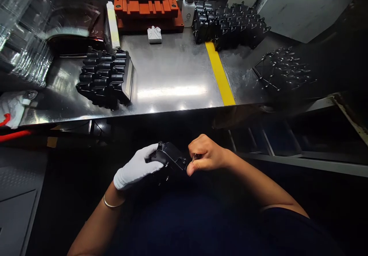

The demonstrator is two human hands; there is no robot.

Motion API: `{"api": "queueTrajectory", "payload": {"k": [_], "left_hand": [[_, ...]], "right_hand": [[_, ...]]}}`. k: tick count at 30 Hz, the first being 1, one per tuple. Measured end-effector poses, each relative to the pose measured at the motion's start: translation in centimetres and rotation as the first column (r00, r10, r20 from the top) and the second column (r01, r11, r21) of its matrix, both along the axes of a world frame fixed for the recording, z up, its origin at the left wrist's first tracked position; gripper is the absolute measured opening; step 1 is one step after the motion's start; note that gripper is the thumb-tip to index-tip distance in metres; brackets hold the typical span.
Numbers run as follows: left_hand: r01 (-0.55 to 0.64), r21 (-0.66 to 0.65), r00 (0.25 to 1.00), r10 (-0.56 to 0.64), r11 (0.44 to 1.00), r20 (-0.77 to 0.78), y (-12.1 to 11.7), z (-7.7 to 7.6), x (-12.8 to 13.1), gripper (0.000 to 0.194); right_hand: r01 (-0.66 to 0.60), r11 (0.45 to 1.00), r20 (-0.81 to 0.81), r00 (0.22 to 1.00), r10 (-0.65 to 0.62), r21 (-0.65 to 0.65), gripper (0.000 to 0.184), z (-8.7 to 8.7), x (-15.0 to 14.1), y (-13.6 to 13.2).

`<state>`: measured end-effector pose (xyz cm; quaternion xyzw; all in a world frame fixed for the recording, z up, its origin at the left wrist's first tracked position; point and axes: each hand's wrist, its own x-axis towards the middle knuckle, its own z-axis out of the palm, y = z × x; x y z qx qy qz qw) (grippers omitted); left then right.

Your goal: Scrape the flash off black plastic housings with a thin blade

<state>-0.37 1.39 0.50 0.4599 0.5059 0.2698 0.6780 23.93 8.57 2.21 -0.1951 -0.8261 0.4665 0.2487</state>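
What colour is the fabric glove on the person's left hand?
White; the fabric glove shows best in the head view.

Only one glove going on here: a white fabric glove (137, 167) on the left hand (135, 167), while the right hand (206, 155) is bare. There's a thin gold-looking bangle (113, 204) just past the glove, and a dark navy top (201, 225) with short sleeves fills the bottom of the frame.

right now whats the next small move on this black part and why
Probably keep the gloved left hand steady on the black molded part while the bare right hand eases the small shiny piece at its edge, since that pinch sits against it.
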Motion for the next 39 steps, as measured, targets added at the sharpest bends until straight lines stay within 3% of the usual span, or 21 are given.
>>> {"api": "queueTrajectory", "payload": {"k": [2, 4, 6, 8, 9, 10, 11, 12, 13, 14, 16, 17, 19, 21, 23, 25, 28, 32, 39], "left_hand": [[0.063, 0.062, 0.992, -0.056, 0.996, -0.114, 0.5, 0.6, 0.0, 0.055], [0.119, 0.148, 0.973, -0.086, 0.982, -0.216, 0.8, 1.0, 0.2, 0.050], [0.062, 0.253, 0.963, 0.008, 0.965, -0.268, 0.8, 0.8, 0.6, 0.045], [-0.198, 0.378, 0.915, 0.309, 0.904, -0.261, 0.5, 0.3, 0.9, 0.047], [-0.382, 0.425, 0.837, 0.502, 0.820, -0.217, 0.3, -0.1, 1.0, 0.052], [-0.562, 0.436, 0.726, 0.671, 0.703, -0.146, 0.1, -0.5, 1.1, 0.059], [-0.709, 0.392, 0.615, 0.786, 0.586, -0.061, -0.2, -0.9, 1.2, 0.065], [-0.806, 0.289, 0.545, 0.838, 0.516, 0.026, -0.4, -1.2, 1.4, 0.069], [-0.846, 0.138, 0.530, 0.841, 0.514, 0.114, -0.6, -1.4, 1.8, 0.069], [-0.826, -0.035, 0.545, 0.813, 0.562, 0.205, -0.7, -1.5, 2.2, 0.064], [-0.669, -0.342, 0.548, 0.749, 0.660, 0.372, -0.7, -1.5, 3.3, 0.042], [-0.617, -0.452, 0.499, 0.764, 0.645, 0.408, -0.7, -1.4, 3.9, 0.029], [-0.570, -0.615, 0.370, 0.839, 0.545, 0.400, -0.3, -0.9, 4.9, 0.016], [-0.534, -0.716, 0.281, 0.893, 0.449, 0.351, 0.2, -0.4, 5.3, 0.022], [-0.509, -0.760, 0.265, 0.914, 0.404, 0.309, 0.5, 0.2, 5.3, 0.024], [-0.489, -0.769, 0.287, 0.909, 0.411, 0.302, 0.6, 0.6, 5.2, 0.024], [-0.440, -0.785, 0.307, 0.895, 0.436, 0.324, 0.4, 1.1, 5.2, 0.027], [-0.432, -0.795, 0.307, 0.899, 0.425, 0.314, 0.1, 1.4, 5.4, 0.025], [-0.403, -0.804, 0.297, 0.893, 0.438, 0.338, 0.0, 1.1, 5.4, 0.022]], "right_hand": [[0.097, 0.982, 0.083, 0.993, -0.085, -0.163, 0.051, 0.0, -0.3, -0.1], [0.146, 0.959, 0.221, 0.971, -0.092, -0.241, 0.043, 0.0, -0.9, -0.4], [0.189, 0.944, 0.297, 0.949, -0.105, -0.271, 0.034, -0.4, -1.3, -0.8], [0.324, 0.898, 0.288, 0.927, -0.240, -0.298, 0.031, -1.1, -1.3, -1.0], [0.411, 0.854, 0.259, 0.905, -0.338, -0.320, 0.032, -1.5, -1.2, -1.0], [0.487, 0.799, 0.222, 0.873, -0.435, -0.351, 0.032, -2.0, -1.0, -1.1], [0.548, 0.743, 0.179, 0.834, -0.522, -0.386, 0.033, -2.4, -0.9, -1.1], [0.587, 0.692, 0.139, 0.795, -0.590, -0.421, 0.034, -2.8, -0.9, -1.2], [0.607, 0.653, 0.107, 0.764, -0.636, -0.453, 0.036, -3.1, -1.0, -1.4], [0.609, 0.633, 0.087, 0.750, -0.656, -0.478, 0.036, -3.4, -1.3, -1.6], [0.572, 0.646, 0.084, 0.778, -0.623, -0.505, 0.036, -4.0, -2.4, -2.3], [0.537, 0.669, 0.091, 0.809, -0.580, -0.513, 0.036, -4.2, -3.0, -2.6], [0.480, 0.687, 0.090, 0.849, -0.521, -0.545, 0.037, -4.5, -4.1, -3.0], [0.492, 0.642, 0.066, 0.820, -0.568, -0.589, 0.039, -4.7, -4.7, -3.1], [0.517, 0.595, 0.028, 0.769, -0.639, -0.616, 0.041, -4.9, -4.6, -2.9], [0.488, 0.640, -0.018, 0.787, -0.616, -0.593, 0.040, -5.1, -4.3, -2.7], [0.509, 0.745, -0.036, 0.816, -0.578, -0.431, 0.037, -5.2, -3.8, -2.7], [0.596, 0.759, -0.034, 0.780, -0.624, -0.263, 0.036, -5.0, -3.7, -2.9], [0.587, 0.704, -0.067, 0.747, -0.661, -0.399, 0.024, -4.9, -4.2, -3.4]]}}
